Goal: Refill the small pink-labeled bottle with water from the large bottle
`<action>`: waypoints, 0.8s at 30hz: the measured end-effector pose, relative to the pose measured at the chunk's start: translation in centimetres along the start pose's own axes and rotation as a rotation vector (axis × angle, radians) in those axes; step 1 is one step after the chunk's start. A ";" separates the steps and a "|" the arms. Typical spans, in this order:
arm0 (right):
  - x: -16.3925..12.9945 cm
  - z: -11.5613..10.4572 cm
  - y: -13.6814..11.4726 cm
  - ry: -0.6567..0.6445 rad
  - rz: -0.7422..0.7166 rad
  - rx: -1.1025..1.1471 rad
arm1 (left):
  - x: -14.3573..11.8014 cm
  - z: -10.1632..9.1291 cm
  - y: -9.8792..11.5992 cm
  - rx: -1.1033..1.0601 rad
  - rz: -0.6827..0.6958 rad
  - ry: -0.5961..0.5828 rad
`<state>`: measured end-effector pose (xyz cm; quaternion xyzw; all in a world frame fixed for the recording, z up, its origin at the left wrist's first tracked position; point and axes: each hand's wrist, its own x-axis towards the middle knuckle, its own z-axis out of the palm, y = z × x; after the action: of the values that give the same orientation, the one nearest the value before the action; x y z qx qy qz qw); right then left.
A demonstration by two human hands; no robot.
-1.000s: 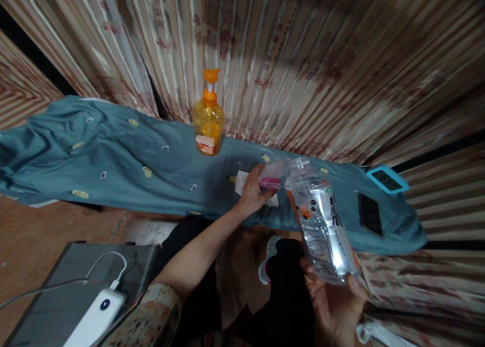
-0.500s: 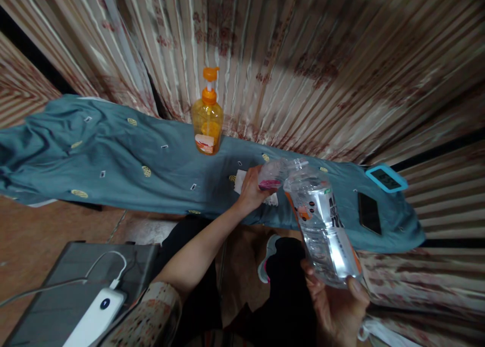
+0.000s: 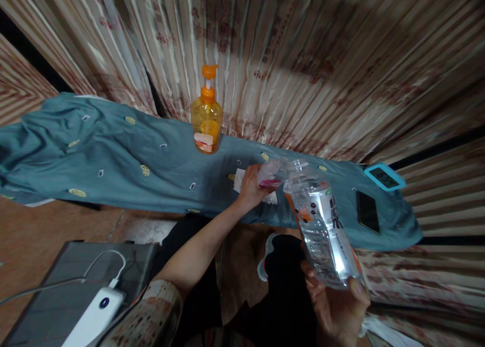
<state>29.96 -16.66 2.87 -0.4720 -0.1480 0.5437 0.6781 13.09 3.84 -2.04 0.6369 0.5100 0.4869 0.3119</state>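
My right hand [image 3: 335, 306] grips the base of a clear plastic water bottle [image 3: 320, 223], tilted so its open mouth points up and left. My left hand [image 3: 250, 188] holds a small clear cup with a pink bottom [image 3: 271, 174] right at the bottle's mouth, above the teal cloth [image 3: 113, 160]. A white paper scrap [image 3: 239, 179] lies on the cloth just under my left hand.
An orange pump bottle [image 3: 206, 117] stands on the cloth against the striped curtain [image 3: 303, 59]. A black phone [image 3: 367, 210] and a blue-framed timer [image 3: 384, 177] lie on the cloth at right. At lower left sits a white power bank [image 3: 94, 316] with cable on a grey case.
Both hands stay where they were, with the cup at the bottle's mouth. Only the view has shifted slightly.
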 end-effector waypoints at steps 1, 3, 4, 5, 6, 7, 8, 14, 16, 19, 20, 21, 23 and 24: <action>0.0 -0.1 0.0 -0.004 -0.007 -0.005 | 0.0 0.0 0.0 0.002 -0.005 0.000; 0.0 -0.2 0.0 -0.008 -0.008 -0.009 | 0.0 0.0 0.1 0.001 -0.016 -0.007; 0.0 -0.2 0.0 -0.017 -0.009 -0.012 | 0.1 0.1 0.1 -0.002 -0.022 -0.011; 0.0 -0.2 0.0 -0.012 -0.012 -0.010 | 0.1 0.1 0.1 -0.008 -0.028 -0.014; 0.0 -0.1 -0.1 0.007 -0.014 -0.005 | 0.1 0.1 0.2 -0.015 -0.036 -0.016; -0.1 0.0 -0.1 0.031 -0.012 0.003 | 0.1 0.1 0.2 -0.023 -0.044 -0.019; -0.1 0.2 -0.1 0.048 -0.009 0.007 | 0.1 0.1 0.3 -0.031 -0.052 -0.022; -0.4 1.0 -0.2 0.096 -0.087 -0.005 | 0.0 0.1 0.7 -0.074 -0.070 -0.037; -0.5 1.0 -0.2 0.153 -0.076 -0.019 | 0.0 0.1 0.8 -0.078 -0.086 -0.044; -0.6 1.0 -0.2 0.179 -0.063 -0.031 | 0.1 0.2 0.9 -0.074 -0.104 -0.052; -0.6 1.0 -0.1 0.176 -0.081 -0.032 | 0.1 0.2 0.9 -0.072 -0.104 -0.052; -0.6 0.9 -0.1 0.172 -0.097 -0.036 | 0.1 0.2 0.9 -0.068 -0.103 -0.050; -0.6 0.7 0.0 0.160 -0.118 -0.052 | 0.1 0.2 0.9 -0.064 -0.099 -0.043; -0.6 0.5 0.1 0.155 -0.121 -0.059 | 0.1 0.1 0.9 -0.065 -0.099 -0.040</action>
<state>29.35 -17.00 3.26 -0.5226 -0.1393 0.4587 0.7050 13.54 3.73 -1.25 0.6100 0.5184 0.4745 0.3661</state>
